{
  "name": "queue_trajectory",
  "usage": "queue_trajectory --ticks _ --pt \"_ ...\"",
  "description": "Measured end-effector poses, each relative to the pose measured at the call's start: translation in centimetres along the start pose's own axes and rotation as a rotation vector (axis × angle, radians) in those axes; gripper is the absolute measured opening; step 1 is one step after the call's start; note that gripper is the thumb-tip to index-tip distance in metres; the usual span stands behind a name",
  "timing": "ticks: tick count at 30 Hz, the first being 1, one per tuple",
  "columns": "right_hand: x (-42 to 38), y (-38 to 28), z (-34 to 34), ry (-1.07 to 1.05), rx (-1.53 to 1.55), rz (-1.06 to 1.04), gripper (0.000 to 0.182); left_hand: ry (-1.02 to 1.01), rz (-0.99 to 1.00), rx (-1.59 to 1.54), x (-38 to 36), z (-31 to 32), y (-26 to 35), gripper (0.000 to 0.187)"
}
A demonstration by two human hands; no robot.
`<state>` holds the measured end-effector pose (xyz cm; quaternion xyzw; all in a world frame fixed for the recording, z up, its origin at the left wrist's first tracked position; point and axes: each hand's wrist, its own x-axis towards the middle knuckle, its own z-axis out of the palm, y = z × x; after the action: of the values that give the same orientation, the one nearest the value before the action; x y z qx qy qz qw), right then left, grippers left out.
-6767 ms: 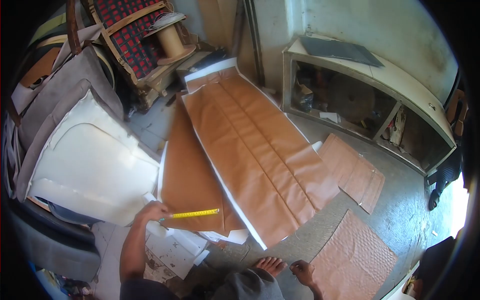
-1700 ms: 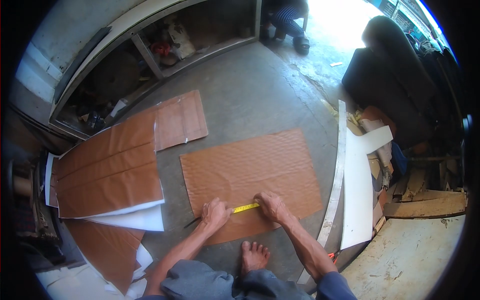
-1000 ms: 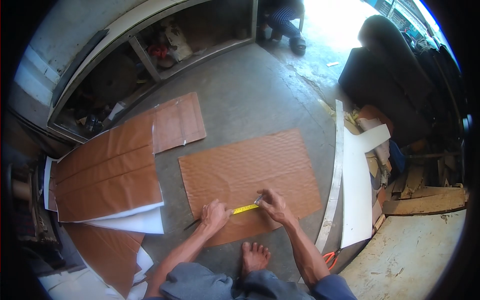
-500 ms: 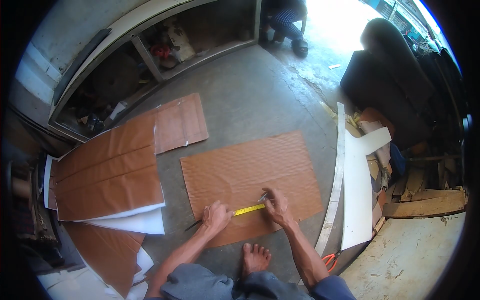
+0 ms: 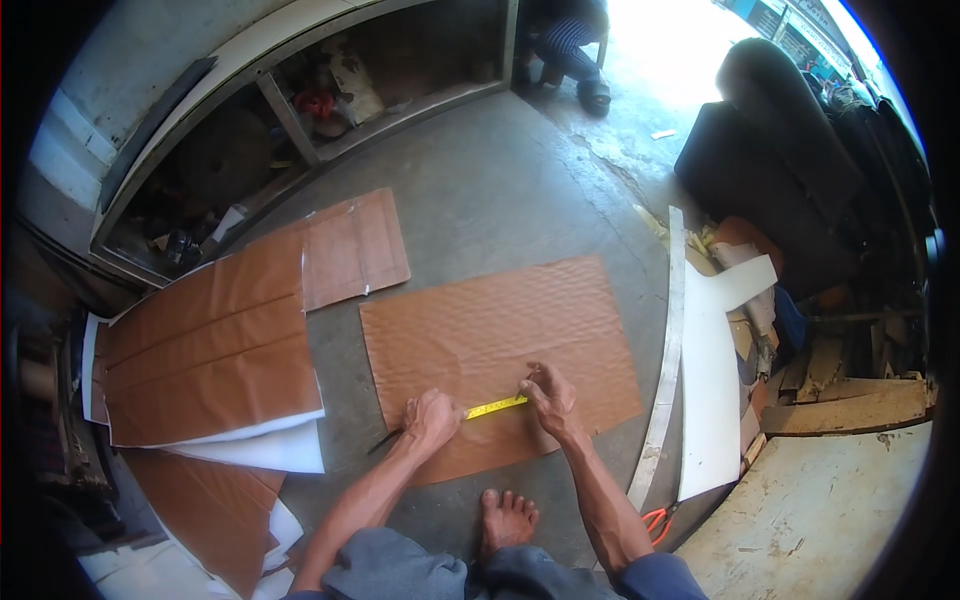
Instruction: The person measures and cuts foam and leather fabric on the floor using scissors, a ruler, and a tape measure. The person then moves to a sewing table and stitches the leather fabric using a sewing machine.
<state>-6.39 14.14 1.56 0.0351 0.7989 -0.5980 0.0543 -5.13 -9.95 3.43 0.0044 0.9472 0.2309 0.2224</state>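
A brown sheet of leather-like material (image 5: 500, 330) lies on the floor before me, its surface rippled. Across its near part runs the yellow blade of a tape measure (image 5: 497, 407), stretched between my two hands. My left hand (image 5: 432, 420) is closed around the left end of the blade, low over the sheet. A thin dark stick-like thing (image 5: 382, 442) pokes out to the left beneath that hand. At the other end, my right hand (image 5: 551, 400) pinches the blade between thumb and fingers, with the wrist over the sheet's near edge.
Brown covers with white backing (image 5: 215, 335) lie to the left. On the right are a long metal strip (image 5: 662, 380), a white cut panel (image 5: 710, 390), orange-handled scissors (image 5: 657, 522) and a pale board (image 5: 810, 510). A person (image 5: 570, 45) sits near the doorway.
The view has shifted slightly. The fingers of my right hand have moved at the tape's end, and a small pale glint there no longer shows. My left hand stays at its end.
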Motion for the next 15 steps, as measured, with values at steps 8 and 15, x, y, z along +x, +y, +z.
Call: queue_trajectory --ticks 8,15 --pt "0.53 -0.15 0.52 -0.145 -0.283 -0.145 0.012 0.038 0.006 0.004 -0.30 0.18 0.07 0.032" --pt "0.49 0.35 0.69 -0.175 -0.314 -0.134 0.010 0.044 0.018 0.004 -0.16 0.67 -0.31 0.033"
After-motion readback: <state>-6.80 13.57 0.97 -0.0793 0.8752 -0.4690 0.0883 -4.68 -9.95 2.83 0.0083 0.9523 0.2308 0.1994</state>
